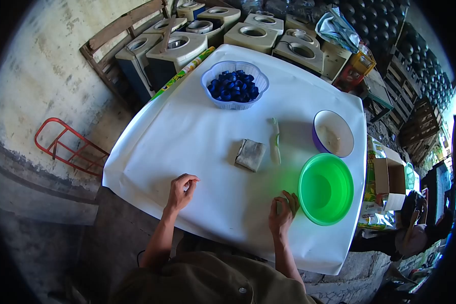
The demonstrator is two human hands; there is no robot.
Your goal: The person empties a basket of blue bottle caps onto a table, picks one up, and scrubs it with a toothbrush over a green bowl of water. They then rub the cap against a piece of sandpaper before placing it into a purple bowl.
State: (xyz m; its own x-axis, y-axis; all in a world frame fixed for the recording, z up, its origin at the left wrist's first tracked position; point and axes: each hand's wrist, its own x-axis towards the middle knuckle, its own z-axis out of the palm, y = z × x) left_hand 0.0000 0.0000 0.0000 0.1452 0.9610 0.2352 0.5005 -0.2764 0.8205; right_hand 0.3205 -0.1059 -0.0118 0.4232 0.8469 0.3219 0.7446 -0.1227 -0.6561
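Note:
My left hand (181,192) rests over the front left of the white-covered table (187,131), its fingers curled in and no object showing in them. My right hand (282,213) is beside the left rim of a green plastic basin (327,190), thumb and fingers loosely bent and apart, holding nothing visible. Between and beyond the hands lies a folded greyish cloth (250,155). Just right of it is a slim pale green and white object (275,141) whose kind I cannot make out. Farther back, a clear scalloped plastic bowl (235,105) holds many dark blue ring-like pieces (233,86).
A bowl (334,134), white inside and purple outside, stands behind the basin. Several old washing-machine casings (251,35) line the far edge. A red metal frame (71,144) leans at left. Right of the table are a cardboard box (390,177) and a person (413,240).

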